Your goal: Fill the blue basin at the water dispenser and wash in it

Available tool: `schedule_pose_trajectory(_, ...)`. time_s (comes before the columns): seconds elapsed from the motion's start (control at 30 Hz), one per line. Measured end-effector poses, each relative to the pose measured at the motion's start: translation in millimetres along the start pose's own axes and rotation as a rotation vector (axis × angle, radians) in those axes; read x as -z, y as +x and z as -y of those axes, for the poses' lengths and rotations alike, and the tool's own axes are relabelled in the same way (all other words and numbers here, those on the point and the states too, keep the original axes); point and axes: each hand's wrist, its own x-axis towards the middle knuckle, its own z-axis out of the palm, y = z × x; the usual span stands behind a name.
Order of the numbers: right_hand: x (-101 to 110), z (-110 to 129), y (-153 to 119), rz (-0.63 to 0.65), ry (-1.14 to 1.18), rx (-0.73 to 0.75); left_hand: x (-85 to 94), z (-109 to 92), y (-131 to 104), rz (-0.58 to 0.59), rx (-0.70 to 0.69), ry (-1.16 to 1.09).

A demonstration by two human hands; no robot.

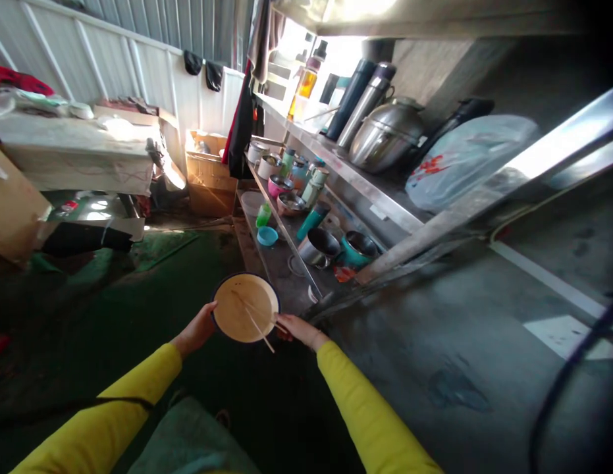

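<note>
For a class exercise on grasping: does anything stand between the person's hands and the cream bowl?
Nothing visible does: the left hand and right hand hold the bowl at opposite sides of its rim. Two chopsticks cross the rim near the right hand; whether one touches it is unclear.

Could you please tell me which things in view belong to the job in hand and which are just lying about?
In hand:
- bowl, held at its rim by the left hand and right hand
- chopsticks, lying across the bowl

Apparently just lying about:
- steel pot
- plastic bag
- blue tub
- cardboard box
</note>
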Motion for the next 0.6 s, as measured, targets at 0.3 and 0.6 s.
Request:
schedule_pose_trajectory(0.3, 17, 35, 81, -0.299, 0.115, -0.030, 10.6, -62, 112, 0.195, 0.128, 0.101)
schedule_pose_trajectory(0.6, 28, 9, 172, -0.642, 0.397, -0.265, 68.0, -149, 193, -0.049, 0.198, 0.511)
